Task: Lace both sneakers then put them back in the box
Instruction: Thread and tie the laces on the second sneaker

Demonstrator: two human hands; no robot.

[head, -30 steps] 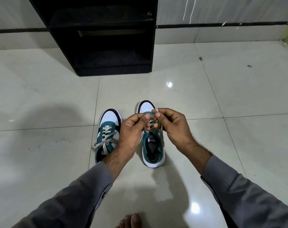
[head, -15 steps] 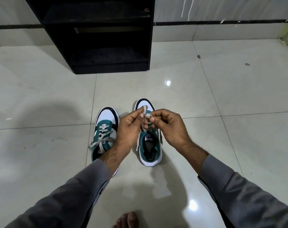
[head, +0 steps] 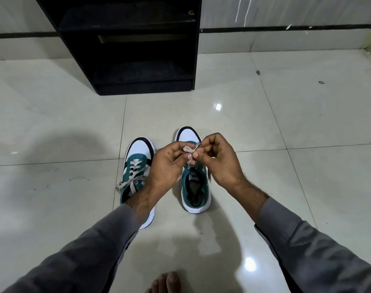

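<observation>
Two teal, white and black sneakers stand side by side on the tiled floor, toes pointing away from me. The left sneaker (head: 135, 172) has a beige lace threaded through its eyelets, with loose ends trailing to its left. Above the right sneaker (head: 196, 187) both my hands meet. My left hand (head: 166, 166) and my right hand (head: 219, 159) each pinch the beige lace (head: 191, 149) of that sneaker, held up over its tongue. The hands hide its eyelets. No box is in view.
A black open shelf unit (head: 138, 45) stands against the wall straight ahead, its base on the floor beyond the sneakers. My bare toes (head: 165, 283) show at the bottom edge. A small ring-like object (head: 321, 82) lies on the tiles at the far right.
Both hands have lifted slightly off the right sneaker, drawing the lace up between the fingertips. The sneakers have stayed in place.
</observation>
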